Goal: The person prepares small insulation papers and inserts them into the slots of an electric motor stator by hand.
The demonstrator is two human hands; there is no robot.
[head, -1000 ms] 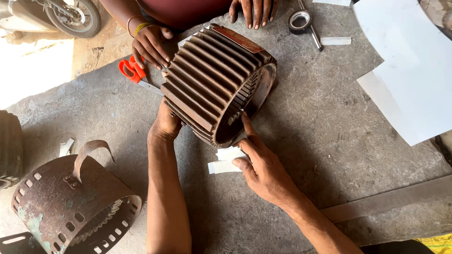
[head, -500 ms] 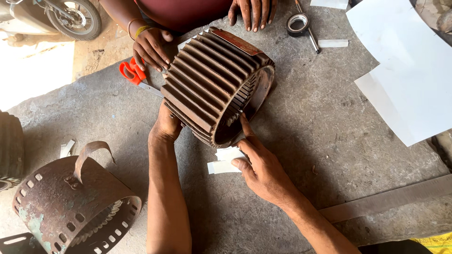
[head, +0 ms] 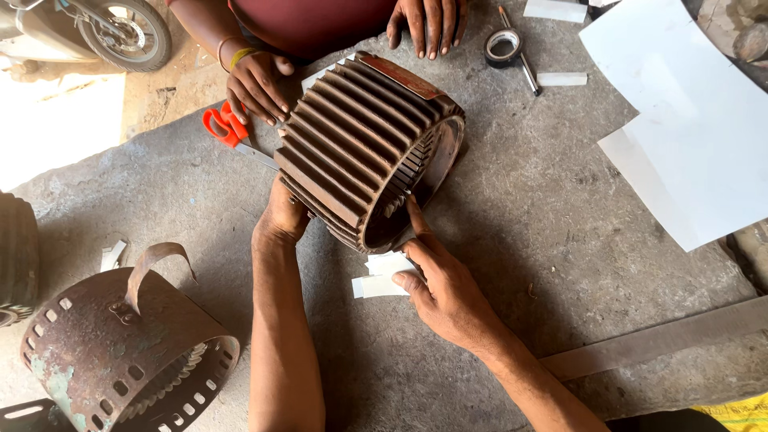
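I have just 1 view, from the head camera, so no second view shares any of the scene. It looks steeply down, almost straight onto the grey stone floor (head: 544,208), from close range. My own forearms enter from the bottom edge, the left hand (head: 282,218) and right hand (head: 448,292) near the frame's center beside the ribbed motor housing (head: 364,144). The top edge faces a second person (only their hands and torso show). A scooter wheel (head: 128,32) sits upper left.
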